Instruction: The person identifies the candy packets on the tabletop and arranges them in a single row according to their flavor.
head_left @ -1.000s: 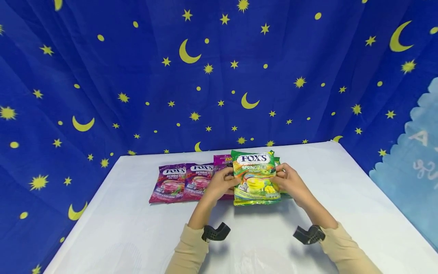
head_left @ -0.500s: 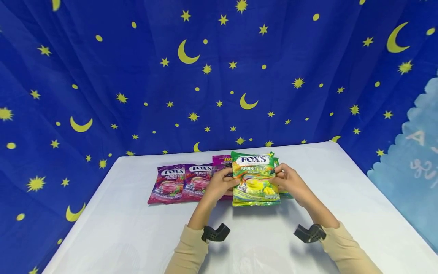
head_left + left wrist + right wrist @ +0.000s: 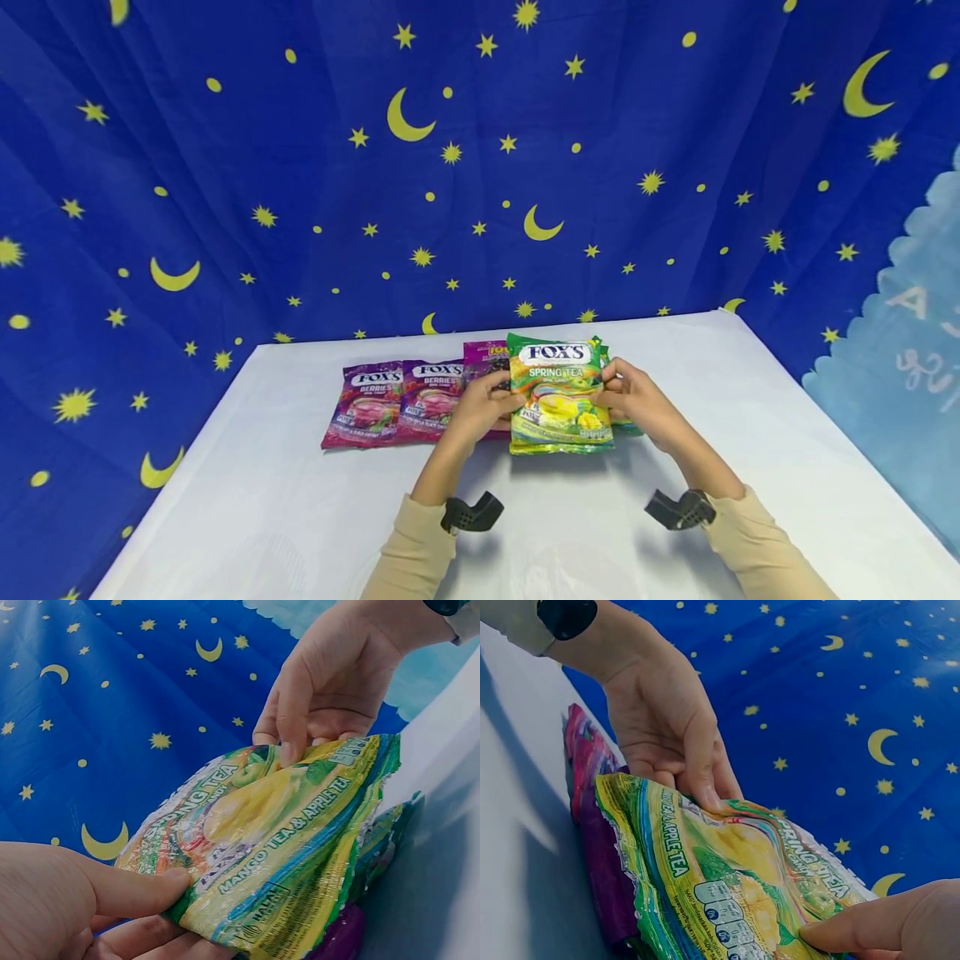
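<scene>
Both hands hold a green and yellow Fox's Spring Tea candy bag (image 3: 558,400) up above the table, its printed front toward the head camera. My left hand (image 3: 480,406) pinches the bag's left edge, thumb in front and fingers behind. On the opposite edge, my right hand (image 3: 637,398) pinches it the same way. In the left wrist view the left thumb (image 3: 150,891) presses the wrinkled wrapper; the right wrist view shows the right thumb (image 3: 847,930) on the front. Behind the held bag, another green bag (image 3: 626,428) and a purple bag (image 3: 486,353) are mostly covered.
Two purple Fox's Berries candy bags, the outer one (image 3: 367,407) and its neighbour (image 3: 431,400), lie side by side to the left on the white table (image 3: 300,517). A blue star-and-moon cloth (image 3: 480,167) hangs behind the table's back edge.
Both hands keep their pinch on the Spring Tea bag, which stays nearly in place. The whole head view has shifted slightly.
</scene>
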`<state>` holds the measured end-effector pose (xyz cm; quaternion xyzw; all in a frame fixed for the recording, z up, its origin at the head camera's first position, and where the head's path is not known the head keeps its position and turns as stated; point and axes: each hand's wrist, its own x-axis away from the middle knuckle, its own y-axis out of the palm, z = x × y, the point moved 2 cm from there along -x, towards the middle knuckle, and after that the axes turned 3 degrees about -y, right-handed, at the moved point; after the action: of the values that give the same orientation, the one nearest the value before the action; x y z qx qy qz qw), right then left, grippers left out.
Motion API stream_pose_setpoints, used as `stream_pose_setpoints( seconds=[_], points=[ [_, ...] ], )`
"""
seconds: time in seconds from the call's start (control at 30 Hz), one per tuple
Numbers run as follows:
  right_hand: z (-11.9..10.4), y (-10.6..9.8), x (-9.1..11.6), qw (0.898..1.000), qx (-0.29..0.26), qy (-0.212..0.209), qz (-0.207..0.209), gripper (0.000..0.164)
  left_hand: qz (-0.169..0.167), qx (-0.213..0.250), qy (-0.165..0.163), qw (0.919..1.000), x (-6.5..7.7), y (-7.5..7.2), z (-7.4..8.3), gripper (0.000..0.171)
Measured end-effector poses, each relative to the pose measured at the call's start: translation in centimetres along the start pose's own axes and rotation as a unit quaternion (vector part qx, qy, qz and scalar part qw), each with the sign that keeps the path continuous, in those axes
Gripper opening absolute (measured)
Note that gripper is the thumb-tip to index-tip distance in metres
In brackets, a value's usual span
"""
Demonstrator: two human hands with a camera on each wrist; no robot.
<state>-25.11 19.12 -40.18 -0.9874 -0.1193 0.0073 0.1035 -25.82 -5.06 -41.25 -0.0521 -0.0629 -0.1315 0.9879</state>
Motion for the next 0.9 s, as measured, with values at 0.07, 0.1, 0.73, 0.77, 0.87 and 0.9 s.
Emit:
stream_pose_setpoints(
  seconds=[0.07,0.1,0.73,0.77,0.87,0.9],
  points=[
    [0.2,-0.3,-0.1,1.0,0.005,0.003,0.005,0.026,-0.003,0.0,0.009,0.9999,-0.1,0.2,-0.1,0.044],
    [0.3,-0.4,-0.1,1.0,0.007,0.004,0.006,0.026,-0.005,-0.001,0.018,0.9998,-0.2,0.4,-0.1,0.044],
    [2.5,-5.7,-0.7,0.994,0.083,0.065,0.031,0.059,0.17,-0.351,0.163,0.9065,-3.1,7.3,1.9,0.024],
    [2.6,-5.9,-0.7,0.994,0.083,0.066,0.03,0.063,0.174,-0.359,0.163,0.9026,-3.3,7.6,2.0,0.022],
    [2.8,-6.4,-0.6,0.994,0.084,0.066,0.033,0.072,0.174,-0.35,0.163,0.9058,-4.1,8.4,2.1,0.021],
    [2.8,-6.6,-0.6,0.993,0.083,0.069,0.037,0.073,0.167,-0.335,0.161,0.9132,-4.4,8.6,2.0,0.021]
  ],
)
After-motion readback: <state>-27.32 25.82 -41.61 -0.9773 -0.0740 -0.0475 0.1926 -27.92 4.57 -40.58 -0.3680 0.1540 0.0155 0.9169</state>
